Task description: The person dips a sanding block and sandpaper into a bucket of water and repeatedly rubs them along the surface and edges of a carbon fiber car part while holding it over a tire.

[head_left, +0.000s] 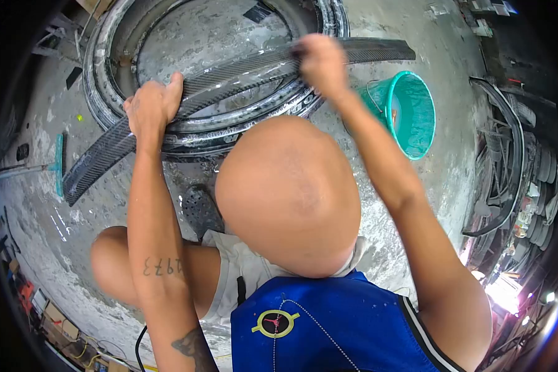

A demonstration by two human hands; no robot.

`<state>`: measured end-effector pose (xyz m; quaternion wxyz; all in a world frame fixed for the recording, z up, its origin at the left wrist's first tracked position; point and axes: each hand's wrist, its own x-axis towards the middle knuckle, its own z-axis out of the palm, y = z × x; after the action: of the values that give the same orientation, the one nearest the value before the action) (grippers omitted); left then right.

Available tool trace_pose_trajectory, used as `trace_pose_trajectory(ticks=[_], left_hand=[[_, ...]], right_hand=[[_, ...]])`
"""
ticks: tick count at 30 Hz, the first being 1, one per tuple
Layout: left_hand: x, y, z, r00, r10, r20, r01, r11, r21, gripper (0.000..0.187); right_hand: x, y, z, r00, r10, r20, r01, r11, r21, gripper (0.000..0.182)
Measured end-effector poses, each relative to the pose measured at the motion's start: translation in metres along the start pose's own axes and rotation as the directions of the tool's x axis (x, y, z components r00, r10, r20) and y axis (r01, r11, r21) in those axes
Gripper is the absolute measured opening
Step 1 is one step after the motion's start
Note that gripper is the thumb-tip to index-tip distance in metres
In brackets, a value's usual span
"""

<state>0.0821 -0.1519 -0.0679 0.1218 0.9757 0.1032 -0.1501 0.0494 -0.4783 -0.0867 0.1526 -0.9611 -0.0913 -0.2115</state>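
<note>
A long, curved strip with a dark carbon-like weave (235,75) lies wet and shiny across a stack of tires (198,133). Its left end hangs out past the tires, and its right end reaches above the bucket. Toward the strip's left part, my left hand (152,106) is wrapped over it, thumb along the upper edge. My right hand (323,65), blurred by motion, is closed on a small dark object on the strip's right part; what that object is cannot be made out.
A teal bucket (423,118) stands on the wet concrete floor right of the tires. A teal squeegee (59,166) is at the left. Another curved black strip (516,155) and piled dark parts (542,198) lie at the right. My bent knee is below the tires.
</note>
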Motion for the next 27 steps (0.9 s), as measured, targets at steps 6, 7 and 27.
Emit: trace_pose_trajectory(ticks=[6, 7, 27], left_hand=[[-0.004, -0.007, 0.0, 1.0, 0.027, -0.004, -0.027, 0.999, -0.02, 0.084], [-0.005, -0.003, -0.003, 0.999, 0.032, 0.022, -0.031, 0.999, -0.024, 0.085], [0.001, 0.0, 0.002, 1.0, 0.012, 0.015, -0.012, 0.999, 0.033, 0.088]], right_hand=[[0.009, -0.019, 0.004, 0.974, -0.182, 0.136, 0.157, 0.971, 0.178, 0.024], [0.006, 0.021, -0.005, 0.986, -0.103, 0.129, 0.088, 0.989, 0.117, 0.022], [0.006, 0.003, -0.002, 0.997, 0.07, -0.028, -0.073, 0.989, -0.131, 0.01]])
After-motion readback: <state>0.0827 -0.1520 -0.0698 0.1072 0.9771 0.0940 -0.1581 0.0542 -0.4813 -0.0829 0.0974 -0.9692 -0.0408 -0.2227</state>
